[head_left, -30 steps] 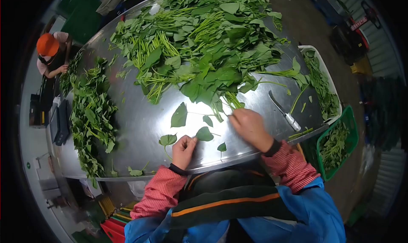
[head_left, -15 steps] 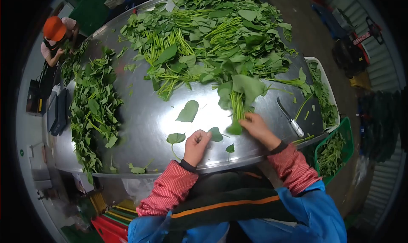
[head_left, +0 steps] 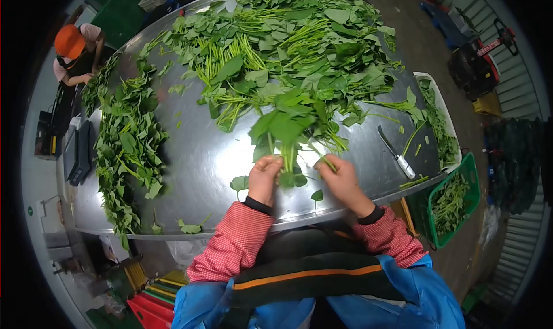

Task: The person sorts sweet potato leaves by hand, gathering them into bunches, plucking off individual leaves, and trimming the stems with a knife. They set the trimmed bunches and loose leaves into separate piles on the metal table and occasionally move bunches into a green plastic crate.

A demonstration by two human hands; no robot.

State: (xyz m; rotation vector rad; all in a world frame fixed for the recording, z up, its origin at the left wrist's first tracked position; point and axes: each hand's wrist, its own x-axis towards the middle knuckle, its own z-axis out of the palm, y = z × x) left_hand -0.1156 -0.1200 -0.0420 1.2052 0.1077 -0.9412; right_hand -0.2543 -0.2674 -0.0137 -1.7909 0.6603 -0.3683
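Note:
A bunch of leafy green stems stands over the near part of the metal table, leaves pointing away from me. My left hand is closed on the lower stems at the bunch's left side. Just to the right, my right hand pinches a single green stem between thumb and fingers. One loose leaf lies below, between the hands, and another leaf is beside my left hand. A curved knife with a white handle rests to the right.
A large heap of greens covers the far side of the metal table. Another row of greens lies left. A white bin and a green crate stand right. A co-worker in an orange cap is at the far left.
The bunch has moved left, from my right hand to my left hand, which has risen to it. My right hand has come down slightly and now pinches one stem.

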